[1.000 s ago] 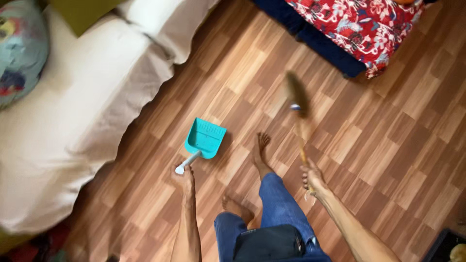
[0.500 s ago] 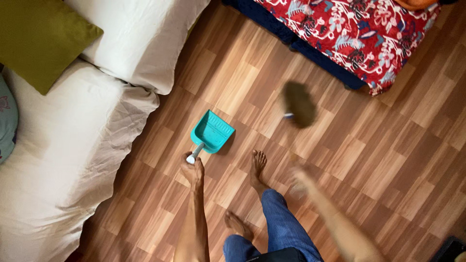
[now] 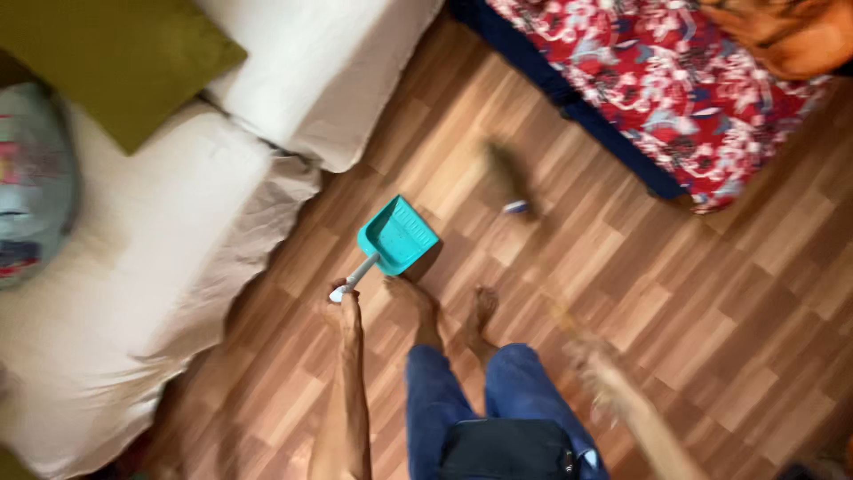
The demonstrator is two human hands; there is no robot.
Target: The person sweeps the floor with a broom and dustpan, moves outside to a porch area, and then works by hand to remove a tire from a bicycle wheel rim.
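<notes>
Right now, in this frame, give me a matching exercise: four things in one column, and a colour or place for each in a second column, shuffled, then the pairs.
Things:
1. dustpan
2. cushion
3. broom head
4. patterned bedcover

Colour or place:
A. olive green, on the white sofa
B. red floral, top right
C. turquoise, on the wooden floor, its handle in the left hand
D. dark and blurred, on the floor near the bed

Pairs: 1-C, 2-A, 3-D, 4-B
</notes>
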